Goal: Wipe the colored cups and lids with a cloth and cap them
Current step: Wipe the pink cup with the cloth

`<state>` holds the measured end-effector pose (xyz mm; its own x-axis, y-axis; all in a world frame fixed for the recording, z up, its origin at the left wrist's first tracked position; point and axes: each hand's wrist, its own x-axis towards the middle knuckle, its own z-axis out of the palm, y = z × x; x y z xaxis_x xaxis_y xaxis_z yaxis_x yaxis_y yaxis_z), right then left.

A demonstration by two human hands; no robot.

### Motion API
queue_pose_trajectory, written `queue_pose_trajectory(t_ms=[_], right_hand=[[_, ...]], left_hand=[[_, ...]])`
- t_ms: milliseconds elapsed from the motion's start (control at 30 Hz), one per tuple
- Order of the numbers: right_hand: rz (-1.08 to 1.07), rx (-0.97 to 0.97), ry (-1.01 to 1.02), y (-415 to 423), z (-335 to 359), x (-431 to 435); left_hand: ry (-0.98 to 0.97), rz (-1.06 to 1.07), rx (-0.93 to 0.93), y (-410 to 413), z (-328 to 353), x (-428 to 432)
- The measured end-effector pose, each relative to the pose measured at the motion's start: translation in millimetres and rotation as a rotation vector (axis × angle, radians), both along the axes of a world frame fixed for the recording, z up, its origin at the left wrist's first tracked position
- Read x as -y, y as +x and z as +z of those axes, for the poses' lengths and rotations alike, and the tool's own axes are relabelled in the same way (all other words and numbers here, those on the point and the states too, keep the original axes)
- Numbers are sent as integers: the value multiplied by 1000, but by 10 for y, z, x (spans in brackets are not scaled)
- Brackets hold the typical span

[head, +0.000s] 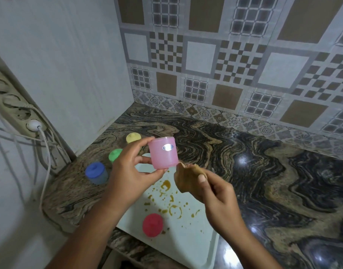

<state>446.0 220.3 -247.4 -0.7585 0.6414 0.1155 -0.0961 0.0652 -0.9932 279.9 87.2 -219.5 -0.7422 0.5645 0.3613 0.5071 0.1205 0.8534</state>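
My left hand [130,167] holds a pink cup [163,153] upright above the tray, fingers and thumb curled round its side, with no lid on it. Just to its right, my right hand [209,188] pinches a brownish cloth [186,176] bunched between thumb and fingers, close to the cup's base. A red lid [152,225] lies on the white tray [198,237]. On the counter at the left stand three capped cups: blue [96,172], green [114,154] and yellow [133,137].
The tray carries several yellow-brown stains [166,186] around its middle. The marbled counter [264,181] stretches right to a tiled wall. A power strip with cables [33,126] hangs on the left wall beside the counter's corner.
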Motion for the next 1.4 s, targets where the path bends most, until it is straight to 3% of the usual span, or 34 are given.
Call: queue_pose_trajectory(t_ms=[100,233,400,533,633,833,967,1267,1400], right_hand=[[27,-54,-186,-61,141,48],[-25,-63,-235,-87,95,58],[-71,-3,-191,-121,-36,1],[-96,-4,-151,-255,-94,-45],[-112,4,-7,-479,-122,-204],[-161,144,211,-1378,-218,-699],[-131,250,328,-1872,-364,-914],[-95,438,365,-2225,-684,-1166],[-82,453,358,-2260,-752,-1171]], left_hand=[[-43,-36,26,76,-93,-62],[-39,-138,208,153,-93,-100],[-29,-89,124,32,-120,-162],[-62,-56,-123,-110,-128,-241],[-141,-39,-337,-315,-160,-316],[-383,36,-477,-931,-257,-674],[-594,81,-482,-1240,-444,-938],[-981,45,-242,-1559,-791,-1331],[-1016,50,-250,-1627,-857,-1381]])
